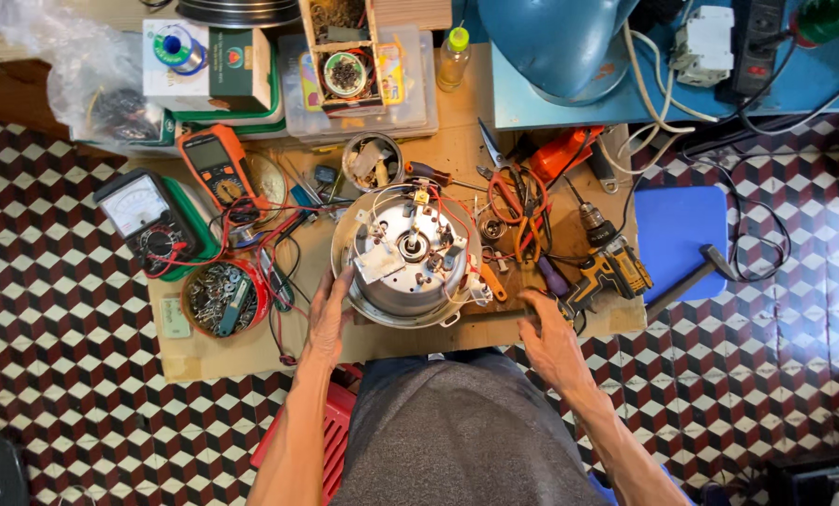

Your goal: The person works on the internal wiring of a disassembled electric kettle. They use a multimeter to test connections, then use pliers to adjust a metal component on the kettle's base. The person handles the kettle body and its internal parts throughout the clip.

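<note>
An upturned round metal cooker body (410,255) lies on a low wooden board (251,351), its base showing wires and terminals. My left hand (327,314) rests flat against the cooker's lower left rim, fingers spread. To the right, my right hand (549,337) lies on the board near the handle of a yellow-and-black cordless drill (607,272); whether the fingers touch the drill I cannot tell. Pliers with orange handles (522,211) lie just right of the cooker.
An orange digital multimeter (215,164) and a black analog meter (146,220) with red leads sit at the left. A red tin of screws (222,298), plastic boxes (358,89), a hammer (691,276) on a blue stool and a power strip (752,47) surround the board.
</note>
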